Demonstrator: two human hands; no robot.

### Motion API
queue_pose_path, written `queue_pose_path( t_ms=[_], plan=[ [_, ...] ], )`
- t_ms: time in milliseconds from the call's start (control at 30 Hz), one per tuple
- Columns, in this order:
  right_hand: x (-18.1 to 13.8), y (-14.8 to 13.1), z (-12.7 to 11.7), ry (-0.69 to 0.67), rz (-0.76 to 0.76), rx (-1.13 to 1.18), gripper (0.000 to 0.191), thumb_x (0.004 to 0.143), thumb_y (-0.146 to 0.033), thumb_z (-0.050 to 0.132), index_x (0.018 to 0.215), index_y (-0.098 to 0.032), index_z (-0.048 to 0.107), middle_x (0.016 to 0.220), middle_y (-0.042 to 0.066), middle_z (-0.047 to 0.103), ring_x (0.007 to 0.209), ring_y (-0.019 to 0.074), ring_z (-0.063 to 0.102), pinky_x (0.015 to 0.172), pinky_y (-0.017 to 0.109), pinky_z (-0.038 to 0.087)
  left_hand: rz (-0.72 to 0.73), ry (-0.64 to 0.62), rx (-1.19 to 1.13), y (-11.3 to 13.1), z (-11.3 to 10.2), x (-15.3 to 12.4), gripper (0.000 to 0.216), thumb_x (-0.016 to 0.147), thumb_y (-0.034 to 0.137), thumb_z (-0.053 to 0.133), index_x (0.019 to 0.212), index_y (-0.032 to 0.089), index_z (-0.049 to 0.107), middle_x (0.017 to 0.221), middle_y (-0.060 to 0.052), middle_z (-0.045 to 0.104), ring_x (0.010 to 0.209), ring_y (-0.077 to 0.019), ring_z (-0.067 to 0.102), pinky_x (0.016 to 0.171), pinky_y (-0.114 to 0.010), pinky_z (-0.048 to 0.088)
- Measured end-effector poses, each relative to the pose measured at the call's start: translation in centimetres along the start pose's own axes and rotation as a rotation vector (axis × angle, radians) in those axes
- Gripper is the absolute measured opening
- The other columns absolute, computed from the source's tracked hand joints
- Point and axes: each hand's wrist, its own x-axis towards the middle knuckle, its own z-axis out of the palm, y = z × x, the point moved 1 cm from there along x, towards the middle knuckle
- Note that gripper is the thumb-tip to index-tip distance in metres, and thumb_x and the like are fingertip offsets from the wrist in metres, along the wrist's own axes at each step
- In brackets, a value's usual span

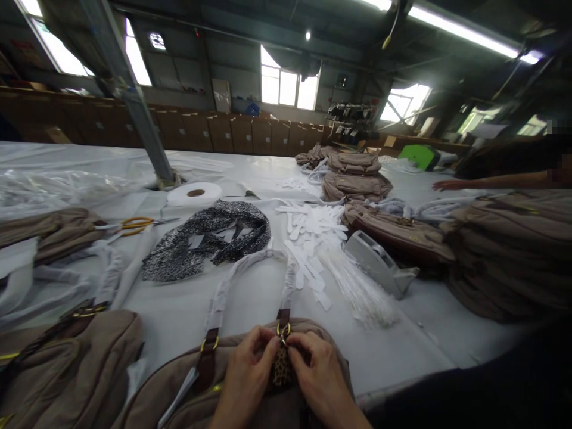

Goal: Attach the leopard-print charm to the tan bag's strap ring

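A taupe handbag with brown leather tabs lies in front of me, its wrapped handle standing up in a loop. From the gold ring at the handle's right end hangs a leopard-print tag. My left hand is closed in a pinch at the left side of the small metal ring on top of this tag. From the right, my right hand pinches the same small ring between thumb and forefinger. The fingertips hide part of the ring, so whether it is linked cannot be seen.
Another taupe bag lies at left, near orange-handled scissors. Beyond are a black-and-white knitted cloth, a white roll, white paper strips, plastic fasteners and a grey tape dispenser. Stacked bags and a co-worker's arm are at right.
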Motion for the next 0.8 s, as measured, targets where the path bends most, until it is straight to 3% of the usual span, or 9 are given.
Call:
queue_pose_path(
  t_ms=[133,267,333,433,533,667,733,800],
  plan=[
    [-0.7,-0.5,-0.1,0.086,-0.072,-0.154,0.018,0.082,-0.021,0.055,0.096,-0.022,0.066,0.091,0.005,0.062,0.087,0.02,0.059,0.08,0.032,0.046,-0.048,0.014,-0.082,0.1,-0.2,0.1,0.024,0.07,0.041,0.064,0.07,0.017,0.062,0.071,-0.002,0.069,0.073,-0.0186,0.062,0.069,-0.025,0.047],
    [-1.8,-0.7,0.8,0.135,-0.224,-0.337,0.032,0.064,-0.026,0.075,0.095,-0.021,0.064,0.091,0.006,0.06,0.088,0.0248,0.057,0.078,0.036,0.047,-0.23,-0.012,-0.284,-0.5,-0.5,0.7,0.027,0.062,0.039,0.073,0.069,0.015,0.063,0.064,-0.001,0.069,0.061,-0.0142,0.061,0.059,-0.022,0.045],
    [-2.2,-0.5,1.6,0.154,-0.263,-0.375,0.029,0.067,-0.017,0.071,0.094,-0.02,0.063,0.087,0.005,0.062,0.085,0.0236,0.059,0.076,0.034,0.047,-0.274,-0.015,-0.368,-0.7,-0.2,1.0,0.032,0.056,0.04,0.077,0.066,0.013,0.063,0.058,0.0,0.067,0.054,-0.0115,0.057,0.053,-0.021,0.042],
    [-2.4,-0.2,2.5,0.17,-0.288,-0.373,0.038,0.074,-0.008,0.057,0.11,-0.019,0.057,0.09,0.005,0.064,0.083,0.0214,0.06,0.075,0.032,0.047,-0.317,-0.022,-0.518,-0.5,0.5,1.2,0.038,0.046,0.042,0.082,0.061,0.012,0.062,0.053,0.0,0.064,0.048,-0.0094,0.053,0.047,-0.02,0.038],
    [-2.2,-0.2,2.3,0.191,-0.219,-0.365,0.044,0.074,-0.015,0.06,0.117,-0.017,0.054,0.094,0.008,0.064,0.086,0.0242,0.06,0.076,0.034,0.048,-0.34,-0.066,-0.59,-0.4,1.2,1.3,0.041,0.045,0.042,0.083,0.061,0.013,0.059,0.051,-0.001,0.064,0.048,-0.009,0.054,0.046,-0.018,0.036],
    [-1.6,-0.7,0.8,0.16,-0.1,-0.213,0.021,0.082,-0.021,0.052,0.1,-0.02,0.064,0.093,0.006,0.066,0.087,0.0217,0.061,0.077,0.032,0.048,-0.334,-0.173,-0.55,-0.9,1.6,1.3,0.043,0.053,0.049,0.077,0.067,0.015,0.055,0.051,0.002,0.061,0.032,-0.0027,0.035,0.036,-0.016,0.02],
    [-1.3,-0.8,0.1,0.126,-0.007,-0.091,0.022,0.084,-0.019,0.048,0.096,-0.022,0.066,0.088,0.004,0.068,0.082,0.0187,0.063,0.075,0.028,0.048,-0.273,-0.191,-0.492,-1.2,1.3,1.4,0.04,0.059,0.049,0.073,0.067,0.015,0.054,0.052,0.004,0.059,0.036,-0.0036,0.037,0.039,-0.018,0.027],
    [-1.2,-0.8,-0.4,0.089,0.102,-0.007,0.023,0.079,-0.017,0.053,0.096,-0.022,0.068,0.081,0.002,0.069,0.075,0.0177,0.064,0.069,0.027,0.049,-0.177,-0.173,-0.401,-1.4,0.8,1.4,0.034,0.065,0.046,0.071,0.068,0.014,0.057,0.058,0.002,0.058,0.052,-0.0079,0.048,0.053,-0.02,0.037]
  ],
)
